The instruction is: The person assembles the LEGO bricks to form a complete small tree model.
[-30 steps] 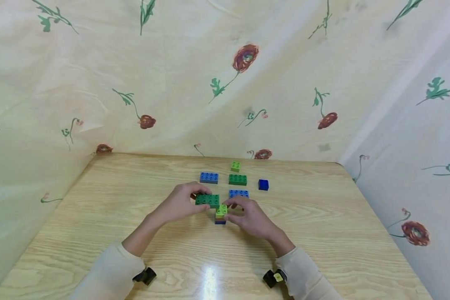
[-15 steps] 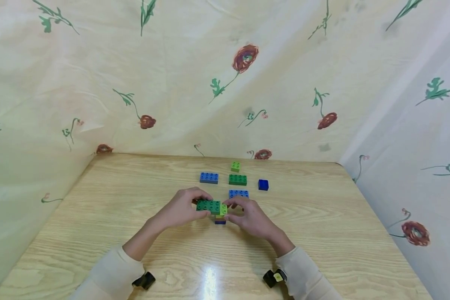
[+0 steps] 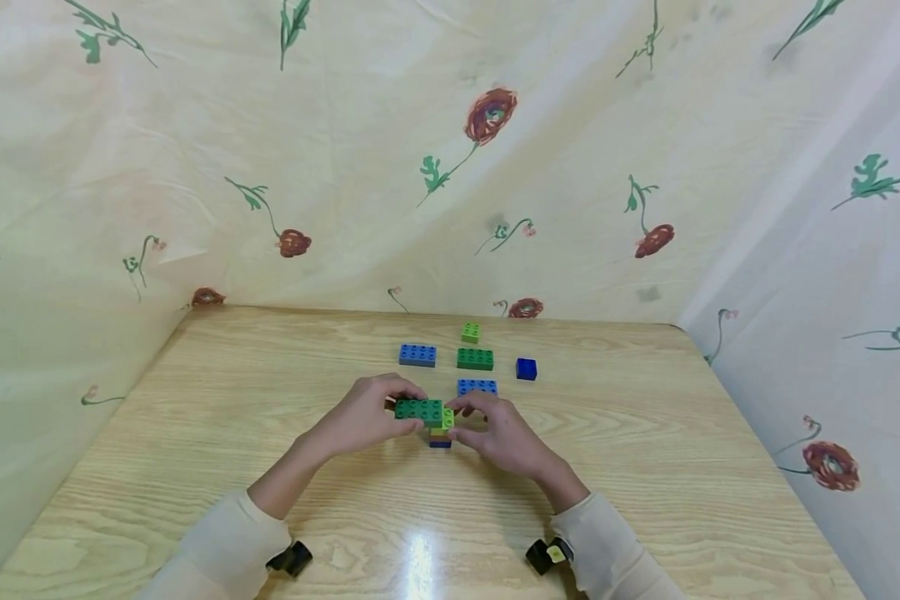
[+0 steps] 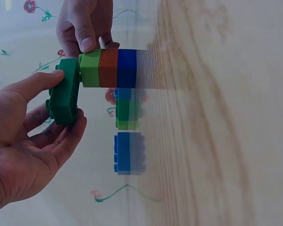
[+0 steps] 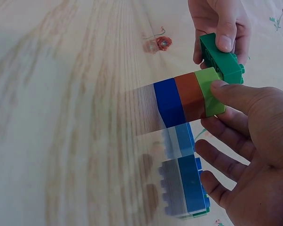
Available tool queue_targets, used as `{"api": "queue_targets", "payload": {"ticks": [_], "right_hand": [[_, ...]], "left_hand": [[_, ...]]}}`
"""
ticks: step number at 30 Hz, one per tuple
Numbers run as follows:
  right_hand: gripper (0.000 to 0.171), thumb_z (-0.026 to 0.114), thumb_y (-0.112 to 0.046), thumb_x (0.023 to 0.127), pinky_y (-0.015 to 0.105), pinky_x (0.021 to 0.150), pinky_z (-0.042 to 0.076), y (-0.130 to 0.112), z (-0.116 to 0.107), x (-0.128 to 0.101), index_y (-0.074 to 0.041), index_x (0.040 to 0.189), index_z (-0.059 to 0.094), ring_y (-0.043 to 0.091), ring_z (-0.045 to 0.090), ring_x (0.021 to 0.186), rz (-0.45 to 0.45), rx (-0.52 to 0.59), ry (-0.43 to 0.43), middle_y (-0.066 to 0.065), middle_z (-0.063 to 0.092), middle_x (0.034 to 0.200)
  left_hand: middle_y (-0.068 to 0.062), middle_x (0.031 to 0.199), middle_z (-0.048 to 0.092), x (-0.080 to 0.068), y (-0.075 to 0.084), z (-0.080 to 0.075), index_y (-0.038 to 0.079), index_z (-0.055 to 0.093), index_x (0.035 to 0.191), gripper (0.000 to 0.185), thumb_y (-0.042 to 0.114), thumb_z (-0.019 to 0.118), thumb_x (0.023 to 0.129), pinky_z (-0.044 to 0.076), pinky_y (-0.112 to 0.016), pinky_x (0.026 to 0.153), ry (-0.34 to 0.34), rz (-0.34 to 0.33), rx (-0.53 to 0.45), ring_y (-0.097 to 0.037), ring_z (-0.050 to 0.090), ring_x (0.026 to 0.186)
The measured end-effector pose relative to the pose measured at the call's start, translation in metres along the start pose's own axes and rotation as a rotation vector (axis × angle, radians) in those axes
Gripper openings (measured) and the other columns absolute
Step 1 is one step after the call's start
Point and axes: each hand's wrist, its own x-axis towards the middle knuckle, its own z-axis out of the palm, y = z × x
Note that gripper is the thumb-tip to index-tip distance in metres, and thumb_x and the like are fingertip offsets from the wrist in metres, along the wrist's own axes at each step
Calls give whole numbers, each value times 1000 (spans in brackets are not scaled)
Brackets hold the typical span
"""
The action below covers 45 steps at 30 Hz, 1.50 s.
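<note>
My left hand (image 3: 358, 419) pinches a dark green toy building brick (image 3: 417, 412) between thumb and fingers. That brick's right end lies over part of a lime green brick (image 4: 90, 68), the top of a small upright stack. Under the lime brick come an orange brick (image 4: 108, 68) and a dark blue brick (image 4: 127, 68), which stands on the table. From the left wrist the green brick looks slightly tilted against the lime studs; whether it is fully seated I cannot tell. My right hand (image 3: 504, 437) holds the lime brick with thumb and index finger, its other fingers spread beside the stack.
Beyond the hands on the wooden table (image 3: 307, 517) are two blue bricks (image 3: 417, 355), another dark green brick (image 3: 476, 359), a small lime brick (image 3: 471, 332) and a small dark blue brick (image 3: 527, 369). Flowered cloth (image 3: 360, 167) hangs behind the table and at its sides.
My left hand has brought the dark green brick slightly right and down, so it now covers part of the lime brick's top. My right hand has stayed in place on the stack.
</note>
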Motion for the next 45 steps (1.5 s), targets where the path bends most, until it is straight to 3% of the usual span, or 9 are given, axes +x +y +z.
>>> {"api": "queue_targets", "payload": {"ticks": [11, 26, 45], "right_hand": [[32, 75, -22, 96, 41, 95, 52, 0, 0, 0, -14, 127, 70, 21, 63, 110, -7, -18, 5, -2, 71, 117], [31, 75, -24, 96, 43, 93, 52, 3, 2, 1, -16, 126, 71, 21, 62, 110, 5, -2, 7, -3, 71, 117], [31, 76, -24, 95, 38, 92, 51, 1, 0, 1, -17, 125, 71, 20, 63, 110, 3, -13, 6, -4, 71, 118]], "left_hand": [[2, 110, 71, 3, 2, 1, 16, 74, 119, 30, 22, 80, 91, 58, -34, 89, -8, 21, 63, -10, 62, 95], [3, 106, 71, 3, 5, 0, 16, 75, 117, 28, 21, 81, 90, 54, -26, 83, -18, 10, 59, -9, 63, 92], [-1, 108, 72, 5, 7, -2, 14, 75, 115, 28, 23, 81, 90, 53, -26, 78, -36, -10, 36, -12, 62, 91]]}}
